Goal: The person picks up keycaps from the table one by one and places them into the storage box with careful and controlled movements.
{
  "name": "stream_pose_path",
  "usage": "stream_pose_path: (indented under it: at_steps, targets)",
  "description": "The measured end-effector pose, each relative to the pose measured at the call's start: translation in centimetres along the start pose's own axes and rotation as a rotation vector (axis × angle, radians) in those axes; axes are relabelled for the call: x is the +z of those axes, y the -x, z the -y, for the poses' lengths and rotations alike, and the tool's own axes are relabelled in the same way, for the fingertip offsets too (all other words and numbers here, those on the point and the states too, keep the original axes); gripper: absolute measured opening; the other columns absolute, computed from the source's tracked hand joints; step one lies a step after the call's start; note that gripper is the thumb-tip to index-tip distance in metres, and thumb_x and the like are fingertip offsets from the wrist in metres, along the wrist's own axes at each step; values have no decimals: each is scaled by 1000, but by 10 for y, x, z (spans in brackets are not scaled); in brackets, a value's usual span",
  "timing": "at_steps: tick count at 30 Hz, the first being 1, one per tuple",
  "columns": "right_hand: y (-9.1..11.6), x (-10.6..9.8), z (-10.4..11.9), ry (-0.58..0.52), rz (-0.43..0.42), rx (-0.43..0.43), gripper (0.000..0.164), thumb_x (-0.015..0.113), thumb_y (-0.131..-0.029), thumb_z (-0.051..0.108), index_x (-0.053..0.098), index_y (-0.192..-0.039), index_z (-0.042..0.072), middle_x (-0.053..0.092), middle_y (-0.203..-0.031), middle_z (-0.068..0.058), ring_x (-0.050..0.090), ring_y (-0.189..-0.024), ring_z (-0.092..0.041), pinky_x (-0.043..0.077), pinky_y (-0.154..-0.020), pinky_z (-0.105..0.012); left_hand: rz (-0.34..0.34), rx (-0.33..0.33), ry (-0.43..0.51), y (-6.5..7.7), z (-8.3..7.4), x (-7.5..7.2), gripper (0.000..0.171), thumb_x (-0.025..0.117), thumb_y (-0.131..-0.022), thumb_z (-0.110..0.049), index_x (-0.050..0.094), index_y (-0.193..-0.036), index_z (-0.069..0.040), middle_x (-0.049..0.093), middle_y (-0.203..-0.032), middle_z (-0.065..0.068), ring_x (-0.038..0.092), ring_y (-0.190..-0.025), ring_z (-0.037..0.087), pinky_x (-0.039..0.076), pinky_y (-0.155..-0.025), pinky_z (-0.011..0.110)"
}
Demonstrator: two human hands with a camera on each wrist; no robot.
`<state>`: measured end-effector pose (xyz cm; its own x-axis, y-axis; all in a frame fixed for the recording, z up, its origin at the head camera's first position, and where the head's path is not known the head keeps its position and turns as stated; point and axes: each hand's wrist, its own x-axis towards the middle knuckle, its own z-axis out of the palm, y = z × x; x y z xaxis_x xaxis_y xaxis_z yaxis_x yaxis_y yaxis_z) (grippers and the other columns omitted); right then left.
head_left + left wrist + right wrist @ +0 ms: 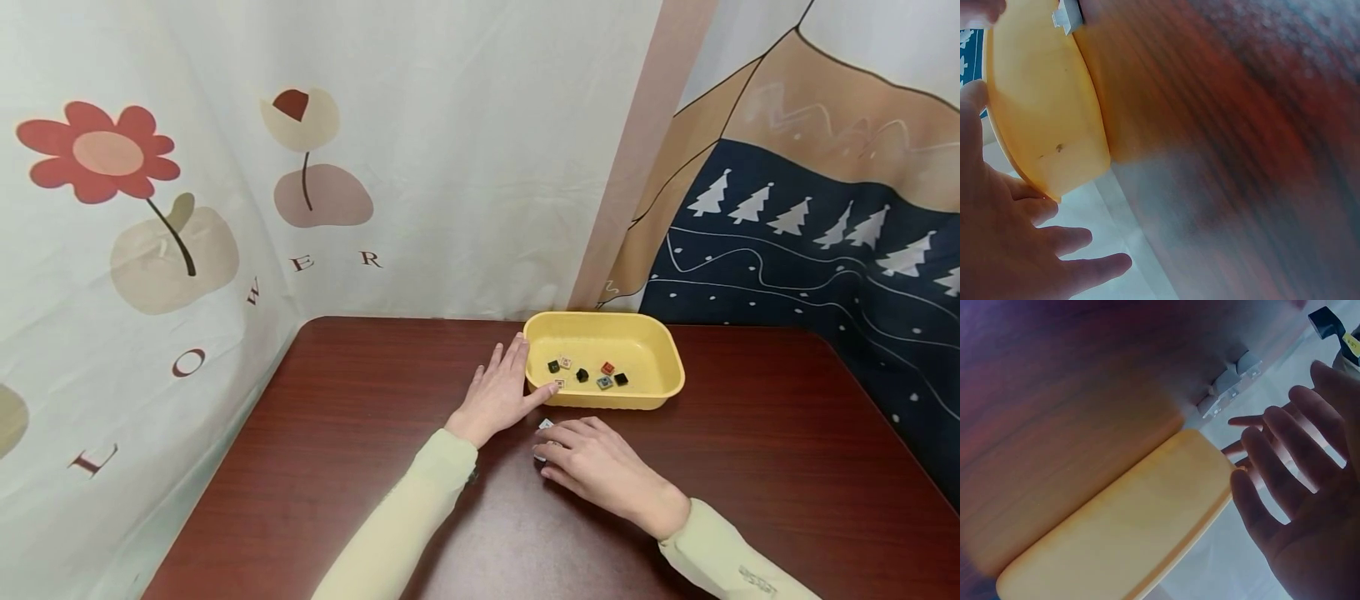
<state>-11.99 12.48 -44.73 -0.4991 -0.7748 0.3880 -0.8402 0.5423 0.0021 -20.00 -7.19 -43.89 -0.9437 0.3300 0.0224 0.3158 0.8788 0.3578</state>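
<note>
My left hand [497, 396] rests at the left end of a yellow plastic basin [648, 354], fingers straight along its side and thumb over the near rim. Several small building bricks lie on the basin floor, among them a red brick [607, 367], a grey brick [604, 382] and a black brick [621, 378]. My right hand [596, 467] hovers just in front of the basin, palm down with loosely bent fingers. Small white bricks [545, 424] on the table are partly hidden beneath its fingertips. In the right wrist view, grey-white bricks [1225, 381] with studs stand in a row beyond the spread fingers.
The dark red wooden table [360, 400] carries the basin near its back edge. Behind it hangs a white curtain [465, 167] printed with flowers and letters, and at right a navy cloth [795, 258] with white trees.
</note>
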Motion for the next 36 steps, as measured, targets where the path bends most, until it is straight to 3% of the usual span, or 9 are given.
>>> stream_pose_path:
  at_steps: [8, 16, 29, 36]
  targets:
    - [-3, 5, 4, 63, 126, 11, 34, 78, -92, 38, 76, -122, 21, 69, -132, -1, 62, -124, -25, 51, -95, -46, 0, 2, 6, -1, 0, 0, 97, 48, -100, -70, 14, -167, -8, 14, -173, 6, 20, -156, 40, 30, -115, 67]
    - [-5, 10, 5, 127, 163, 3, 33, 80, -90, 38, 75, -120, 26, 69, -130, 2, 61, -122, -24, 52, -91, -45, 0, 0, 10, 0, 0, 1, 97, 48, -99, -70, 15, -167, -9, 13, -173, 5, 19, -156, 40, 29, -115, 67]
    - [-6, 17, 5, 175, 85, -45, 18, 80, -89, 27, 79, -107, 26, 72, -105, 7, 64, -107, -21, 50, -90, -44, 7, -8, 8, 0, 0, 0, 97, 47, -99, -71, 15, -167, -9, 12, -174, 4, 18, -156, 39, 29, -116, 65]
    - [-6, 16, 6, 154, 87, -43, 14, 78, -89, 20, 80, -102, 26, 70, -97, 7, 63, -106, -22, 48, -99, -52, 7, -6, 10, 0, -1, -1, 97, 47, -99, -71, 16, -167, -8, 13, -173, 5, 19, -156, 40, 29, -116, 65]
